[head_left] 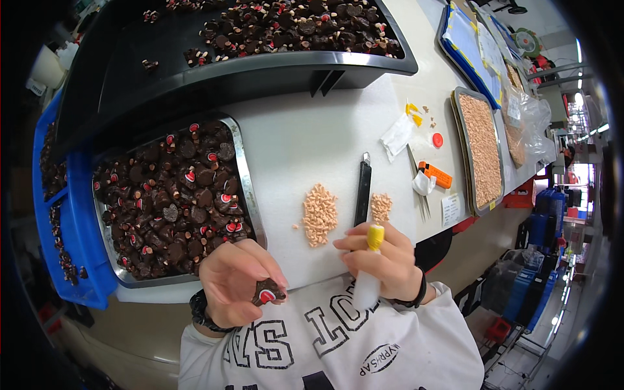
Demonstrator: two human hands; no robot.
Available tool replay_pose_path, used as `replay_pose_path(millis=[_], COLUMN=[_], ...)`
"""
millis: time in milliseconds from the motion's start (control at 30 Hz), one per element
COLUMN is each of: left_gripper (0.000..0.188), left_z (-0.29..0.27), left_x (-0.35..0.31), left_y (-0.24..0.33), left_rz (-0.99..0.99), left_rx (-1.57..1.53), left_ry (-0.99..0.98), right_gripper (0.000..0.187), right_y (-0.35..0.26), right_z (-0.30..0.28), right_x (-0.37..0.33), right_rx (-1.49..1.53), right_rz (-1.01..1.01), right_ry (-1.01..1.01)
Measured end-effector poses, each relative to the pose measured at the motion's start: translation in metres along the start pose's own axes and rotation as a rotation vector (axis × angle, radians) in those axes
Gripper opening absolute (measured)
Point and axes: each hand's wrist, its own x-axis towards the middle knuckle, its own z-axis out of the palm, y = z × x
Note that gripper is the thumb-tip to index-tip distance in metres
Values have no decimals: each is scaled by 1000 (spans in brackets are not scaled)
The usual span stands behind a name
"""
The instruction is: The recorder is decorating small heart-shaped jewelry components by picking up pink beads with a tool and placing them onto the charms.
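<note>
My left hand [238,281] pinches a small dark brown figure-like piece [265,292] with a red and white disc on it, in front of my shirt. In my right hand [389,260] is a small translucent white squeeze bottle [369,286], its yellow-wrapped tip [375,238] pointing up, away from me. Beyond the hands lies a pile of tiny tan pellets [320,216] on a white board [276,123]. A black utility knife [364,194] lies between that pile and a smaller tan pile [381,207], just past my right fingers.
On the left, a metal tray [246,175] holds many dark brown pieces, beside a blue bin [94,273]. A large black bin [286,62] stands behind. To the right are tweezers [419,188], an orange object [435,174], a red cap [437,140] and a pellet-filled tray [499,188].
</note>
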Motion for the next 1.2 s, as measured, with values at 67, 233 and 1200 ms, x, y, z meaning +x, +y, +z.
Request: replay_pose_path(millis=[67, 233, 1200], left_gripper=[38, 37, 69], left_z=[1, 1, 5], left_x=[0, -1, 6], left_y=[-1, 0, 6], left_rz=[-14, -58, -469], left_rx=[-3, 0, 311], left_ry=[-7, -14, -419], right_gripper=[35, 35, 50], right_y=[-1, -2, -24], right_z=[7, 24, 0], right_x=[-6, -3, 14], right_rx=[-115, -148, 9], right_rz=[149, 235, 1], right_ry=[-39, -37, 39])
